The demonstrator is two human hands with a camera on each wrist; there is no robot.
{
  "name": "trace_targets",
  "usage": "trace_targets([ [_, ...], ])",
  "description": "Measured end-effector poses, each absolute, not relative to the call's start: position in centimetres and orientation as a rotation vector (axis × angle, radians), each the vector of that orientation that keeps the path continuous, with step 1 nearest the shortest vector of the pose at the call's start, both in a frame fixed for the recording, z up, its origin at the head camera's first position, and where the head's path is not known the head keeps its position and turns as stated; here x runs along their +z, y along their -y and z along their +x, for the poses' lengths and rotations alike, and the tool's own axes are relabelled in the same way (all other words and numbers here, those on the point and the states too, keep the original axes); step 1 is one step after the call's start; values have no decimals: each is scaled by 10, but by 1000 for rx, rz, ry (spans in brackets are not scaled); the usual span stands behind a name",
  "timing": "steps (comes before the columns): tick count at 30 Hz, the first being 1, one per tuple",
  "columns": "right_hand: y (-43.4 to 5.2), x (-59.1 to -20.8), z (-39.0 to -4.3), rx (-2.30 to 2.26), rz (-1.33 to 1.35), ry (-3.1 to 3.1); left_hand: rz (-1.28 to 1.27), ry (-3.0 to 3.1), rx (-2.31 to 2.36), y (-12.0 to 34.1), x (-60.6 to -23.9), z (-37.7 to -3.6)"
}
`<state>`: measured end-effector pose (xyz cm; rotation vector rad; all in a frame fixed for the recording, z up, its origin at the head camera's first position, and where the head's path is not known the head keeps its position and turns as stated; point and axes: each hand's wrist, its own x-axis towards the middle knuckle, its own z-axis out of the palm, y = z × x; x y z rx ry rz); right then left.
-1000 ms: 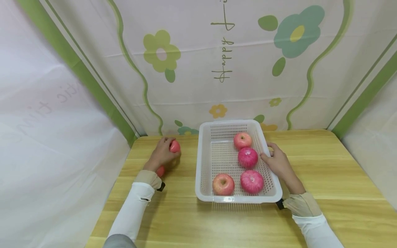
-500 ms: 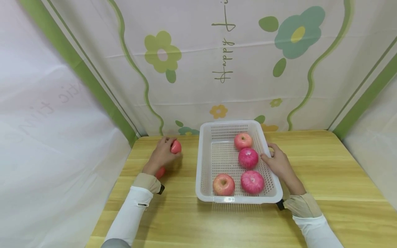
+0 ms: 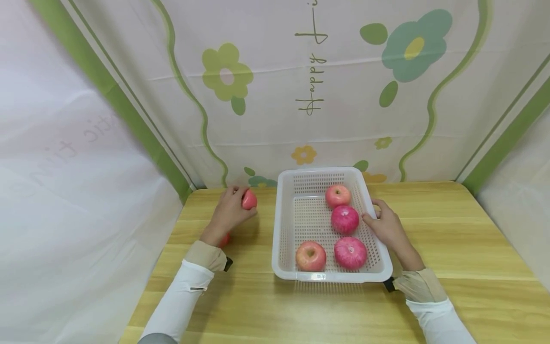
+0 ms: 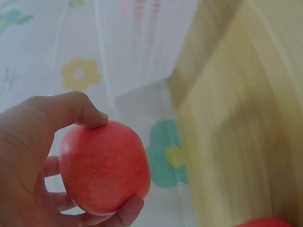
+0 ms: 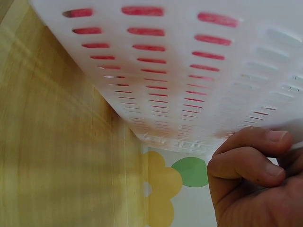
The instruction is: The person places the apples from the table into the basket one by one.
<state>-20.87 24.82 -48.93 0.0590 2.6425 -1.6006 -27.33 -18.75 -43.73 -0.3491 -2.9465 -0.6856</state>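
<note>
A red apple (image 3: 249, 199) was gripped in the left hand (image 3: 227, 215) and had been lifted slightly since a second before — probably clear of the table (image 3: 429, 286); the white basket (image 3: 280, 239) rim was kept clasped by the right hand (image 3: 386, 228), four apples inside

Looks like a staged tabletop booth rather than a lived-in room. Closed in on three sides by white cloth (image 3: 275, 86) printed with flowers, green wavy stripes and the words "Happy time", hung as a backdrop and drawn along both flanks. Holds only a pale wooden table (image 3: 451, 239), with a white slotted plastic basket (image 3: 284, 224) of red apples (image 3: 345, 219) on it. Shows no walls, cupboards, appliances or furniture beyond the cloth.
</note>
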Motion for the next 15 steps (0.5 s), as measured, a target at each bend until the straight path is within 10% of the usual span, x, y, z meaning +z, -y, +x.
trace_targets([
  [15, -248, -487, -207, -1607, 59, -2631, -366, 2910, -648, 150, -408, -258],
])
